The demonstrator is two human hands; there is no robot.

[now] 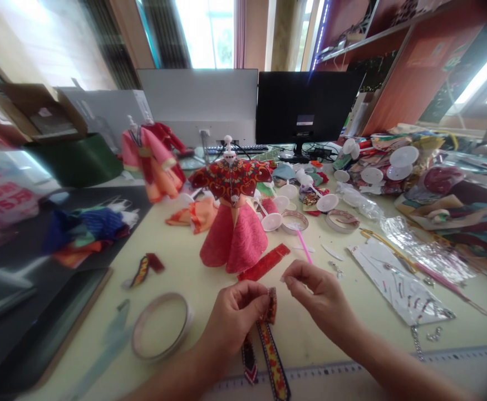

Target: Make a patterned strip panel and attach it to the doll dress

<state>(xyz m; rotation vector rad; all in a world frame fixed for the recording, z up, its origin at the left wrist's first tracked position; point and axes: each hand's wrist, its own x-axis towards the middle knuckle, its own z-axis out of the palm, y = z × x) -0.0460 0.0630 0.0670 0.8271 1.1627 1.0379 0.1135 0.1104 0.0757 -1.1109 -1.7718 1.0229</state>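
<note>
My left hand (239, 312) is closed, its thumb and fingers pinching a small patterned trim ribbon (273, 367). The ribbon's upper part is bunched at the fingertips, and two strips hang below it, one yellow and red with dark edges, the other dark with a pointed end. To the right, apart from the ribbon, my right hand (316, 287) has thumb and forefinger pinched together; anything between them is too small to make out. Just beyond both hands lies a flat red fabric strip (264, 263). Behind it a doll-sized outfit (235, 223) with a patterned red top and pink skirt stands upright.
A tape roll (162, 327) lies at left near a short ribbon piece (142, 271). At right are a white card with pins (397, 284) and crinkled clear plastic (427, 242). A ruler (324, 372) runs along the front. Monitors (308, 108) stand behind piled fabric and white stands.
</note>
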